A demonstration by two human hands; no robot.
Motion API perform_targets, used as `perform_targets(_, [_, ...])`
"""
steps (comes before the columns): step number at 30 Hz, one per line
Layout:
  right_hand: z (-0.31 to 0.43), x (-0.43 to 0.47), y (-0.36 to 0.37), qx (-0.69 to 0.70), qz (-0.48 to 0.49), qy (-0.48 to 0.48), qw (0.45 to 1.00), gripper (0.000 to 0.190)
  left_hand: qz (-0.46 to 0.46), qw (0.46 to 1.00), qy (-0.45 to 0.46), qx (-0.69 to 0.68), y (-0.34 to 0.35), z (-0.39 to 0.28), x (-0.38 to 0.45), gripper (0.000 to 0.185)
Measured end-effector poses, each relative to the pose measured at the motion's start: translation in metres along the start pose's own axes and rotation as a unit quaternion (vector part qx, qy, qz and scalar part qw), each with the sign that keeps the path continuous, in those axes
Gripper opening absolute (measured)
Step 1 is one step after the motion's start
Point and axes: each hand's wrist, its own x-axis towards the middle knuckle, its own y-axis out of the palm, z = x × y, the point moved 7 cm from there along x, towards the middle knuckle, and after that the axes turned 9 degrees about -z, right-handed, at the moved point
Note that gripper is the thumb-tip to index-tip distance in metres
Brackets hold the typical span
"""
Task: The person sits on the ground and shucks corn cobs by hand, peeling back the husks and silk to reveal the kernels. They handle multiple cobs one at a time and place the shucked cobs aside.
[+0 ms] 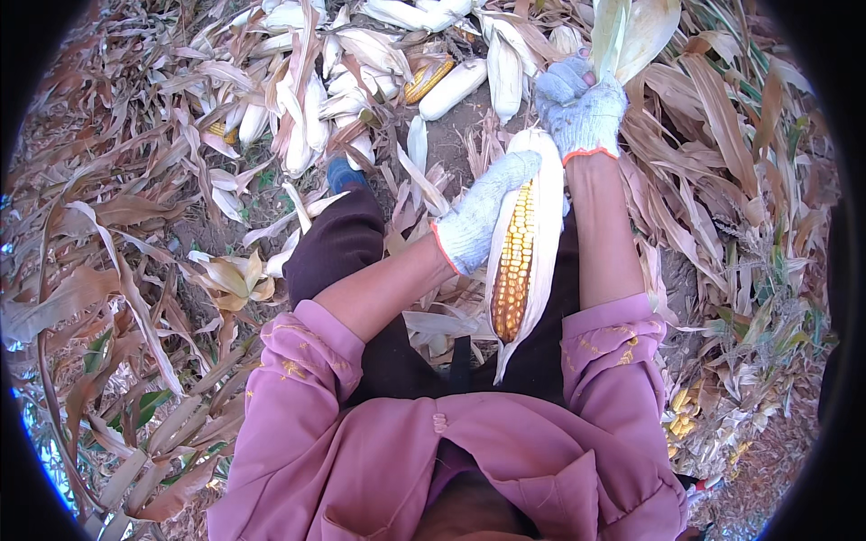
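An ear of corn (pixel 515 264) lies along my left hand (pixel 488 203), which wears a pale knit glove with an orange cuff edge and is wrapped around it. Part of the husk is peeled away, baring a strip of yellow kernels that turn brown toward the near end. White husk still covers both sides of the ear. Just beyond it, my gloved right hand (pixel 583 101) is closed on pale husk leaves (pixel 632 40) that stick out past the fingers. The left fingers behind the ear are mostly hidden.
Ahead lies a pile of husked corn ears (pixel 308 115), with a partly bare ear (pixel 428 80) among them. Dry corn stalks and leaves (pixel 717 108) cover the right side, more dry leaves (pixel 115 284) the left. Bare yellow cobs (pixel 682 414) lie low on the right.
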Motion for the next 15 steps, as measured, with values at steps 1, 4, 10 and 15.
perform_targets(1, [0.009,-0.002,0.005,-0.085,0.005,-0.053,0.995,0.017,-0.053,0.996,0.021,0.071,-0.003,-0.01,-0.004,0.04])
perform_targets(4, [0.028,0.003,-0.014,-0.368,-0.077,-0.224,0.899,0.022,0.007,0.978,0.14,0.155,-0.002,-0.047,-0.014,0.05])
perform_targets(10, [-0.026,-0.026,-0.014,-0.91,0.093,-0.176,0.364,0.055,0.041,0.986,0.162,0.006,-0.009,-0.096,-0.03,0.052])
perform_targets(15, [-0.083,-0.067,-0.027,-0.91,0.333,0.006,0.247,0.057,-0.093,0.957,0.272,-0.017,-0.037,-0.134,-0.03,0.05])
